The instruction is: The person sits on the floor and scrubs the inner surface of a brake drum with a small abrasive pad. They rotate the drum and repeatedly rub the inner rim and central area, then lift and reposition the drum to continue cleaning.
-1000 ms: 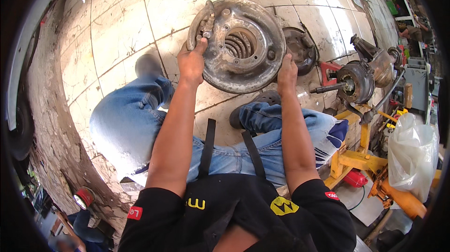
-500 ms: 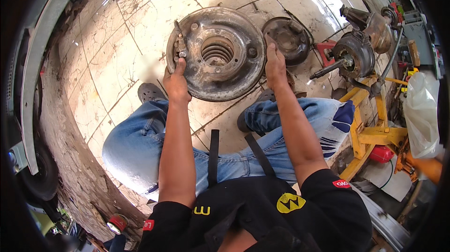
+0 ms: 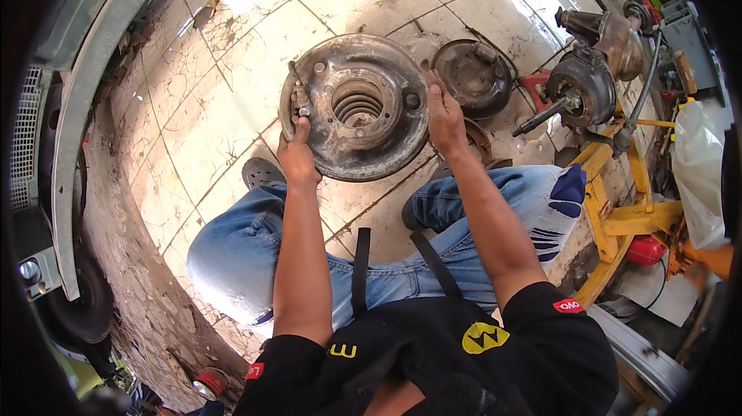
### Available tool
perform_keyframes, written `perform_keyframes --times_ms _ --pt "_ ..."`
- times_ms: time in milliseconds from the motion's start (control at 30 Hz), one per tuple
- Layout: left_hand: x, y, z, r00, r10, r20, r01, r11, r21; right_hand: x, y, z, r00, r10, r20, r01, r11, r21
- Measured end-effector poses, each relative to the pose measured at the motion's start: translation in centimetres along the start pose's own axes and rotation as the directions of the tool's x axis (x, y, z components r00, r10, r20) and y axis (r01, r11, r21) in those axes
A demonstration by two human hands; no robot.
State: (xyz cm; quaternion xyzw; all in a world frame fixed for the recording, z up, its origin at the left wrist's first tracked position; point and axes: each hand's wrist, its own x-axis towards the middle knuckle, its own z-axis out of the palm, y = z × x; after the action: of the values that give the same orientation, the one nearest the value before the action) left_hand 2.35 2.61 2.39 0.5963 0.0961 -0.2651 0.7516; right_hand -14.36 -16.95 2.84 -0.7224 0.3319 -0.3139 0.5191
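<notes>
A round, worn metal brake backing plate is held up over the tiled floor between my knees. Through its wide central hole a coil spring shows. My left hand is closed on the plate's left edge, its thumb by a small bolted fitting. At the opposite edge my right hand grips the plate, with its thumb up and its other fingers partly hidden. Just beyond the right hand, a smaller dark backing plate lies on the floor.
An axle assembly with a protruding shaft rests on a yellow stand to the right, near a white plastic bag. Along the left run a curved metal bumper and a tyre. A red can stands at lower left.
The backing plate sits slightly lower in the picture and looks a little smaller. Both hands move with it and keep their hold. The whole view has shifted slightly.
</notes>
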Motion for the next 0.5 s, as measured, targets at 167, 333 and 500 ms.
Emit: perform_keyframes --times_ms 167,333,500 --pt "0.5 -0.6 0.3 0.997 0.038 0.068 -0.036 0.999 -0.04 0.2 2.9 -0.9 0.968 0.251 -0.019 -0.25 0.968 0.03" --pt "1.4 -0.8 -1.6 1.0 0.006 -0.003 -0.005 0.999 0.031 0.2 -2.3 -1.2 0.945 0.317 0.074 -0.326 0.913 0.246" --pt "0.7 -0.6 -0.3 0.999 -0.005 0.037 0.006 1.0 -0.01 -0.2 0.8 -0.8 0.993 0.113 0.036 -0.114 0.993 0.034"
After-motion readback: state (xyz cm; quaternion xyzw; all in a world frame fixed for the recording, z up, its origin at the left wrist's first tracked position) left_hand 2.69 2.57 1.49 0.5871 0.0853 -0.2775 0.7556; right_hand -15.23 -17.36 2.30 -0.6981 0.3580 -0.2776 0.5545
